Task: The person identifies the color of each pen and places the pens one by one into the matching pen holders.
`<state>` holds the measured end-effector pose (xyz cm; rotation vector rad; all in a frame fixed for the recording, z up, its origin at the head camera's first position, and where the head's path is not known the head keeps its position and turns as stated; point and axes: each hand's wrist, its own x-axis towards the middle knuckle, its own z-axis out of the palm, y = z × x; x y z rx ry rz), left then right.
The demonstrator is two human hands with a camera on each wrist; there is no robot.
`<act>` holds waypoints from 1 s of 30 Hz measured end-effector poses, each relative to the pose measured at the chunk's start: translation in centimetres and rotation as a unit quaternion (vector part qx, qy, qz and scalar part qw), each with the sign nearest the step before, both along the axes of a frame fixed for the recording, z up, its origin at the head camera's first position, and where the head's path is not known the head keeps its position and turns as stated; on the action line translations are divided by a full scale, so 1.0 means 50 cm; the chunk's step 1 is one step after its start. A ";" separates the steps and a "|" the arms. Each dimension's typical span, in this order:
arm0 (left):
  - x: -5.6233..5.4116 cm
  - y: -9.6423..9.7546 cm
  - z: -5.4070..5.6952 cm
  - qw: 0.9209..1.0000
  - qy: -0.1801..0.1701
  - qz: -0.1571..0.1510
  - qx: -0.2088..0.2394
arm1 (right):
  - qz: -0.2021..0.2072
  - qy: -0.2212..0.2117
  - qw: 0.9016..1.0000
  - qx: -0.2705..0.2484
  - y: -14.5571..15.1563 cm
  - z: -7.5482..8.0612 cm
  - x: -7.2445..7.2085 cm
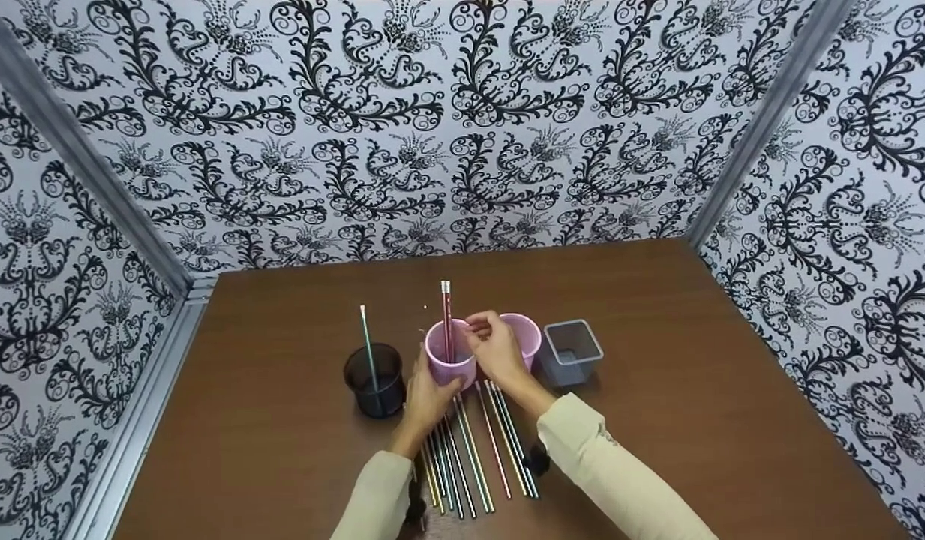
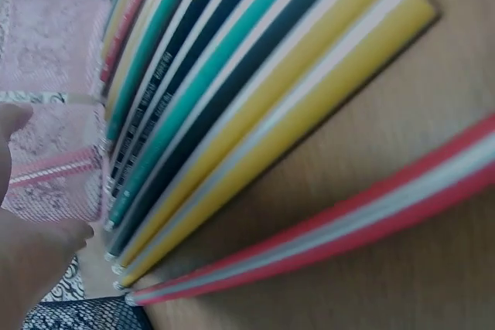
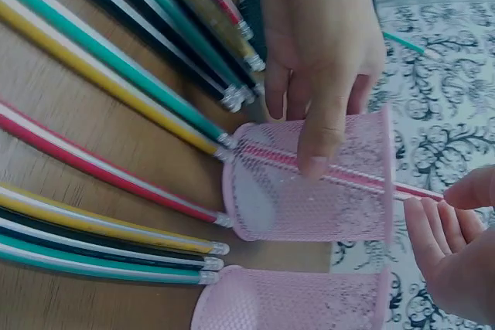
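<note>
Left hand (image 1: 430,397) grips a pink round mesh cup (image 1: 454,375) with slim red pencils (image 1: 447,315) standing in it

The pink cup is near the middle of a brown wood-grain table (image 1: 657,420), about midway between its left and right edges. The left hand curls round its side, the thumb across the front and the fingers behind. At least two red pencils rise above its rim, white ends up. The right hand (image 1: 496,349) hovers just right of them, over the rim, its fingers loosely bent and pinching nothing that shows. The head view leaves a gap between its fingertips and the pencils, though in the right wrist view they overlap.

On the cup's left, toward the table's left edge, a black round mesh cup (image 1: 385,405) holds one leaning teal pencil (image 1: 368,345). On its right, just beside it, comes a second pink round mesh cup (image 1: 526,337), then a grey see-through square container (image 1: 571,371) with a pale rim, nearest the table's right edge.

Yellow, teal, dark and red striped pencils (image 2: 309,106) lie side by side between the cups and the table's near edge, white ends toward the cups. One red pencil (image 2: 348,218) lies at the left end of the row. Behind the table's far edge is a white panel with black scrollwork (image 1: 432,150).
</note>
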<state>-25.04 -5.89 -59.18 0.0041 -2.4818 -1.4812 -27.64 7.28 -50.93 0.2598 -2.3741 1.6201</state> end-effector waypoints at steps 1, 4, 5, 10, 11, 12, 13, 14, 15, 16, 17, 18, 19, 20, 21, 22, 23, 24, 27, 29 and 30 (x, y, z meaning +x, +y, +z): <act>0.004 -0.001 0.003 1.000 0.003 0.000 0.001 | 0.001 -0.001 1.000 0.001 0.002 0.002 0.005; 0.019 -0.003 0.009 1.000 0.014 0.003 0.009 | 0.007 -0.002 1.000 0.015 0.009 0.003 0.018; 0.024 -0.003 0.011 1.000 0.019 0.003 0.012 | 0.012 -0.001 1.000 0.020 0.013 0.002 0.024; 0.055 -0.003 0.013 0.999 0.028 0.000 0.024 | 0.038 -0.019 0.998 0.043 0.039 0.000 0.052; 0.063 -0.004 0.013 0.999 0.031 0.000 0.023 | 0.040 -0.023 0.998 0.051 0.044 -0.001 0.058; 0.071 -0.005 0.013 0.999 0.032 0.003 0.023 | 0.042 -0.026 0.997 0.060 0.049 -0.001 0.064; 0.079 -0.006 0.012 0.999 0.037 0.009 0.022 | 0.044 -0.027 0.996 0.068 0.053 -0.001 0.071; 0.087 -0.008 0.012 0.999 0.039 0.014 0.030 | 0.044 -0.025 0.996 0.079 0.057 -0.002 0.077; 0.094 -0.011 0.011 0.998 0.041 0.021 0.035 | 0.042 -0.023 0.995 0.091 0.061 -0.003 0.082; 0.101 -0.014 0.011 0.998 0.043 0.031 0.040 | 0.041 -0.017 0.994 0.101 0.064 -0.006 0.087; 0.108 -0.018 0.010 0.997 0.045 0.039 0.048 | 0.039 -0.008 0.993 0.113 0.068 -0.008 0.091; 0.114 -0.023 0.009 0.997 0.043 0.048 0.051 | 0.039 0.002 0.992 0.121 0.072 -0.010 0.096; 0.119 -0.028 0.008 0.996 0.041 0.056 0.053 | 0.037 0.010 0.991 0.131 0.077 -0.013 0.099; 0.123 -0.035 0.006 0.996 0.040 0.062 0.056 | 0.033 0.017 0.989 0.141 0.081 -0.016 0.102; 0.127 -0.042 0.003 0.995 0.040 0.073 0.051 | 0.030 0.030 0.988 0.150 0.085 -0.018 0.105; 0.130 -0.049 0.000 0.995 0.038 0.082 0.048 | 0.028 0.033 0.987 0.158 0.089 -0.020 0.107; 0.133 -0.057 -0.002 0.994 0.038 0.091 0.042 | 0.027 0.032 0.985 0.165 0.093 -0.022 0.108; 0.136 -0.064 -0.004 0.993 0.039 0.104 0.034 | 0.026 0.031 0.984 0.172 0.097 -0.024 0.108; 0.143 -0.085 -0.010 0.989 0.043 0.142 0.008 | 0.024 -0.002 0.979 0.201 0.108 -0.037 0.106; 0.146 -0.097 -0.012 0.985 0.035 0.171 -0.015 | 0.022 -0.034 0.974 0.222 0.115 -0.050 0.104; 0.147 -0.102 -0.014 0.982 0.029 0.184 -0.024 | 0.020 -0.045 0.972 0.231 0.118 -0.057 0.104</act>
